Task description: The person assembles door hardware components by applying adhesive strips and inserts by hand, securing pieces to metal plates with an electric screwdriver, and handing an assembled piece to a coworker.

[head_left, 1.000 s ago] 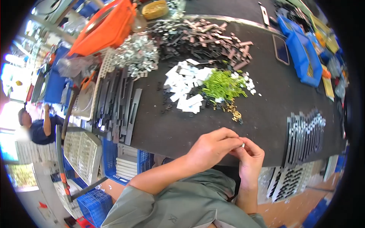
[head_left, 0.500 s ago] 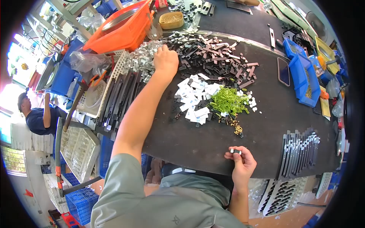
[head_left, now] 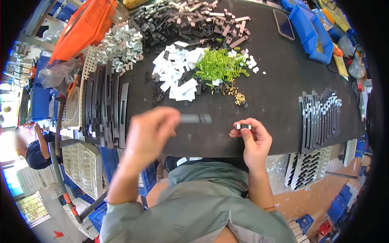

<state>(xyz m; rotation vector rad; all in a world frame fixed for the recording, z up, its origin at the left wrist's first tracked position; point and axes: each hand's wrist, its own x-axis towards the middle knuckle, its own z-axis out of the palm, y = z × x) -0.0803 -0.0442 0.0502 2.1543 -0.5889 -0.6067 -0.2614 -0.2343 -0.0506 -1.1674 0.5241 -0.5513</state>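
My left hand (head_left: pixel 152 131) is blurred by motion over the near left part of the dark table. Its fingers pinch one end of a dark flat strip (head_left: pixel 195 118), which points toward my right hand. My right hand (head_left: pixel 255 139), near the table's front edge, holds a small black and silver part (head_left: pixel 244 126) between thumb and fingers. A gap separates the strip from that part. Beyond my hands lie white stickers (head_left: pixel 178 73), green pieces (head_left: pixel 221 65) and small brass-coloured pieces (head_left: pixel 240 98). Dark long strips (head_left: pixel 122 115) lie left of my left hand.
Metal clips (head_left: pixel 121 46) are heaped beside an orange basket (head_left: pixel 83 28). Assembled strips (head_left: pixel 320 117) stand in a row at the right. A phone (head_left: pixel 283 24) and blue bins (head_left: pixel 310 36) are at the back right. Another person (head_left: pixel 38 152) is at the far left.
My left hand has come back from the metal clips toward the front edge and now has a dark strip in it. My right hand still holds the small part. The camera view has shifted.
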